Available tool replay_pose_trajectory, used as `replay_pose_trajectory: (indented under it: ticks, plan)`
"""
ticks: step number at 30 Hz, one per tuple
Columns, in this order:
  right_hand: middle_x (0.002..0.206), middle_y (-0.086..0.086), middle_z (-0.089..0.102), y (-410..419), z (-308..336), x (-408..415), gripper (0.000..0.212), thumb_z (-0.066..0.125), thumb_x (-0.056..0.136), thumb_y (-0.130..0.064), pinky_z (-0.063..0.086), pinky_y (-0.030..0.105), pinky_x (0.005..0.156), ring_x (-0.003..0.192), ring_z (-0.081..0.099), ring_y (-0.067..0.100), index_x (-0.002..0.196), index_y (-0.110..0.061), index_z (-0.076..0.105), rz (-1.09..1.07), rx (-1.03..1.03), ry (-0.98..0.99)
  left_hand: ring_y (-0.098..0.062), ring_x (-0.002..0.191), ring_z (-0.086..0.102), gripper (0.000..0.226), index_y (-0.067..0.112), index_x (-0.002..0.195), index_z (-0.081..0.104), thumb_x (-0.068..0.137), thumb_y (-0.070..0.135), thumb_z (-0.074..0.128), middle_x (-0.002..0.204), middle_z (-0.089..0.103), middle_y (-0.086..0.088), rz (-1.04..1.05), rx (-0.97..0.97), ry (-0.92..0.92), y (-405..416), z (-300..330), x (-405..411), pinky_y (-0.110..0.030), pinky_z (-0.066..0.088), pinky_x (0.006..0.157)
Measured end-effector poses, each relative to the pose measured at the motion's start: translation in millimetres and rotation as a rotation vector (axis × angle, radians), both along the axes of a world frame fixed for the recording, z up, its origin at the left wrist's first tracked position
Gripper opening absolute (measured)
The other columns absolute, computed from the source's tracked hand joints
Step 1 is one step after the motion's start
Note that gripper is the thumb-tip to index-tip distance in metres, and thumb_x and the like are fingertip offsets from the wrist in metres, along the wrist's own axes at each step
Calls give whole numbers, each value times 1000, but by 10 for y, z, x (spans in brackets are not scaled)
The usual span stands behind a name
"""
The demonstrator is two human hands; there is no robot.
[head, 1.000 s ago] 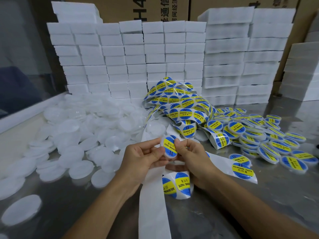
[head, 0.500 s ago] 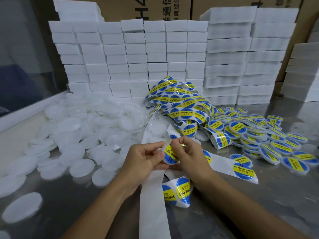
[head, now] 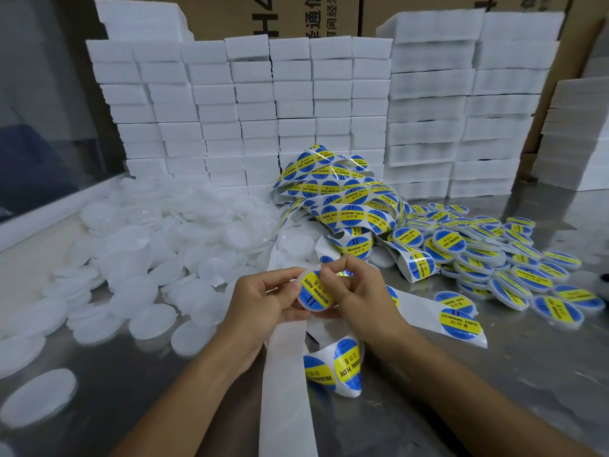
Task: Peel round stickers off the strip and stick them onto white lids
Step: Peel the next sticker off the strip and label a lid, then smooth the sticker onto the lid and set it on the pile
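Observation:
My left hand (head: 263, 300) grips a white lid (head: 313, 291) at its left rim, in front of me over the table. A blue and yellow round sticker (head: 311, 293) covers the lid's face. My right hand (head: 357, 291) pinches the lid's upper right edge, thumb pressing on the sticker. The sticker strip (head: 342, 196) lies tangled behind my hands, and its bare white backing (head: 286, 390) trails toward me. A curl of strip with two stickers (head: 336, 366) lies under my right wrist.
Bare white lids (head: 158, 245) are heaped on the left of the metal table (head: 494, 390). Several labelled lids (head: 487, 255) are piled on the right. Stacks of white foam blocks (head: 296, 103) wall off the back, with cardboard boxes behind them.
The sticker in my hands has turned from upright to slanted and now lies flat on the lid. My right thumb has slid onto its upper edge. Both hands stayed in place.

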State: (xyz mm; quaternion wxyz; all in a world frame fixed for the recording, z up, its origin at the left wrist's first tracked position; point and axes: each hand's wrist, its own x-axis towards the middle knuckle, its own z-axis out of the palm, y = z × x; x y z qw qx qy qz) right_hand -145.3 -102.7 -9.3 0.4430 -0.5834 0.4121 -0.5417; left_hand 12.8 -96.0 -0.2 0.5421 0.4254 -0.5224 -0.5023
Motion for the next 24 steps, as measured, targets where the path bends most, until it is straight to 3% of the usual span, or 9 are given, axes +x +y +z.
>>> replay_pose_trajectory:
  ticks: [3,6,8,12,17,19,22,24]
  plan:
    - [82,20,72,-9,5,1,22,53,100,-21,62,41,62,74,74,30,96,0,55,-40,-14,-28,-26,75,74,18,14,86,75,89,0,63,83,75,-13,33,0,18,2,3,-26,-28,58,58]
    - [86,19,74,-12,-12,3,7,59,97,-12,62,40,67,77,74,32,103,-11,60,16,-57,-30,-29,72,74,12,8,86,72,87,-1,64,81,74,-13,61,12,88,-6,11,-21,-28,58,58]
    - [89,18,74,-11,-24,11,26,66,91,-2,62,44,73,82,72,38,110,-19,60,55,-81,-11,-30,74,74,8,3,91,69,89,0,62,85,74,-16,66,36,130,-15,24,-5,-28,58,60]
    - [82,8,76,-22,5,4,20,59,95,-4,60,31,68,82,75,24,111,-16,63,54,-93,-89,-27,75,74,8,-1,95,67,89,0,62,88,74,-19,26,83,177,-10,44,-2,-28,59,62]
    - [88,13,74,-15,26,-30,17,53,99,-10,61,41,73,83,73,24,104,-16,69,-23,-139,-110,-30,81,74,6,-1,92,65,87,-4,62,89,74,-20,-48,114,173,13,49,-27,-32,60,67]
    - [91,19,69,-7,19,-27,20,64,94,-11,59,42,70,76,68,22,111,-21,68,-56,-190,-3,-31,82,74,10,-4,98,63,88,-4,61,92,74,-21,-30,118,196,14,56,-16,-32,60,69]
    - [107,-1,63,-4,6,-45,51,84,76,-19,54,22,66,65,57,4,121,-33,63,-117,-279,224,-28,81,74,10,-5,99,62,89,-3,59,91,74,-21,-13,121,222,22,75,5,-31,60,68]
    - [117,-7,58,-5,12,-70,66,89,68,-25,49,13,70,77,60,-1,127,-27,61,-132,-391,342,-26,81,74,11,-4,100,63,89,-2,60,90,75,-19,-9,117,193,30,90,12,-31,60,68]
